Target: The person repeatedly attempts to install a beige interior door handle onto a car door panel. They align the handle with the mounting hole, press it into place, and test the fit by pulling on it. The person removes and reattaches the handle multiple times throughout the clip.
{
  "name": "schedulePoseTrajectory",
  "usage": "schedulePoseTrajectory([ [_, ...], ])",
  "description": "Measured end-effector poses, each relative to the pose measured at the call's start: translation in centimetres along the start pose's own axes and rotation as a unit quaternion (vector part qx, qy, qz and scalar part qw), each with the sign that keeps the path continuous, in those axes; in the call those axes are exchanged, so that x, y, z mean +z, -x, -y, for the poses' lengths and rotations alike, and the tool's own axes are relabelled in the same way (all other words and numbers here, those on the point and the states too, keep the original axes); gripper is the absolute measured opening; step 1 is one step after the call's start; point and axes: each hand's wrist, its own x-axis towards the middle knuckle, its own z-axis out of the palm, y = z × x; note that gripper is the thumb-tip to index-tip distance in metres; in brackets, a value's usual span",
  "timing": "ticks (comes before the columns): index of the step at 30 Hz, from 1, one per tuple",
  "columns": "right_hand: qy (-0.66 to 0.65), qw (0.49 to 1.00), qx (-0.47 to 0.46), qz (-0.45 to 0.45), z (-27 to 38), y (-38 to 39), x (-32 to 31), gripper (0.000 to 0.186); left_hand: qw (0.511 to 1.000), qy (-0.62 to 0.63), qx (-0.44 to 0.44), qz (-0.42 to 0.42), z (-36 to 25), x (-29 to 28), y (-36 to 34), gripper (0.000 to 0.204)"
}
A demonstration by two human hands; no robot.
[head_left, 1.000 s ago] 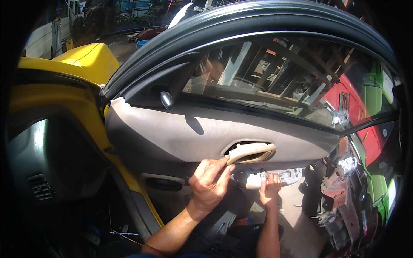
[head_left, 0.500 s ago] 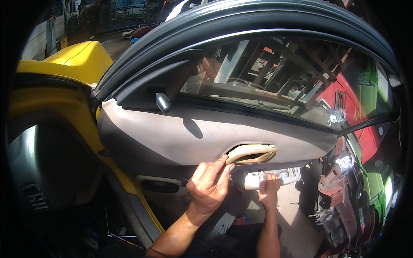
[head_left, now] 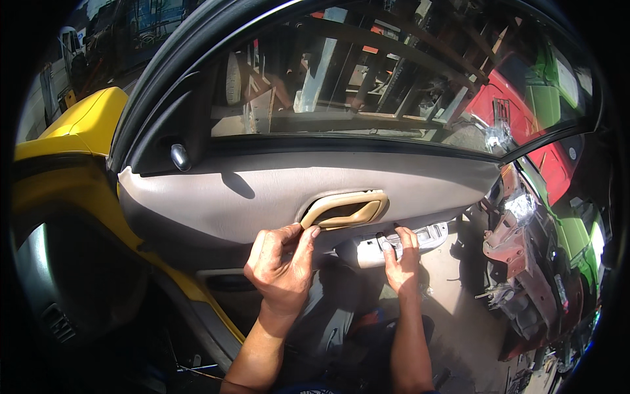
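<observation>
A beige inside door handle surround (head_left: 348,200) sits in an oval opening of the light grey door panel (head_left: 262,180). My left hand (head_left: 281,262) pinches its left end between thumb and fingers. A gap shows along the surround's upper left side, so it is not flush with the panel there. Below it, a light grey armrest with switches (head_left: 430,238) juts out from the door. My right hand (head_left: 403,266) grips the armrest's middle, thumb and fingertips at the switches. Whether the armrest is fixed to the door, I cannot tell.
Above the panel is the door window (head_left: 367,85) in its black frame, with a small chrome knob (head_left: 180,157) at the left. The yellow car body (head_left: 85,125) stands to the left. Stripped metal car parts (head_left: 515,253) and red and green panels lie to the right.
The view has shifted, so door and hands appear further left and higher. My left hand still pinches the surround's left end. On the armrest, my right thumb and fingers are now spread further apart.
</observation>
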Motion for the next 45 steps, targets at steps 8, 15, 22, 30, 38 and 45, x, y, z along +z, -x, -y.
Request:
schedulePoseTrajectory([
  [8, -0.258, 0.947, -0.114, -0.154, 11.5, -3.3, -2.0, 0.049, 0.999, -0.004, -0.025, 0.027, -0.3, 0.0, 0.1, 0.024],
  [15, -0.318, 0.926, -0.084, -0.186, 14.1, -4.1, 0.3, 0.032, 0.999, -0.036, 0.003, 0.041, -0.2, -0.7, -0.4, 0.019],
  [22, -0.328, 0.923, -0.101, -0.173, 14.3, -4.5, 0.0, 0.029, 0.999, -0.033, 0.000, 0.037, 0.0, -0.6, 0.0, 0.032],
  [30, -0.257, 0.936, -0.130, -0.200, 14.0, -4.6, 0.4, 0.029, 0.979, -0.130, 0.129, 0.083, 1.0, -1.2, -0.8, 0.054],
  [38, -0.276, 0.936, -0.126, -0.180, 13.5, -5.2, 0.0, 0.031, 0.976, -0.114, 0.165, 0.079, 1.6, -0.5, -0.8, 0.055],
  [45, -0.254, 0.955, -0.083, -0.130, 13.1, -4.7, -0.2, 0.030, 0.971, -0.183, 0.147, 0.046, 1.2, -0.7, -0.4, 0.044],
])
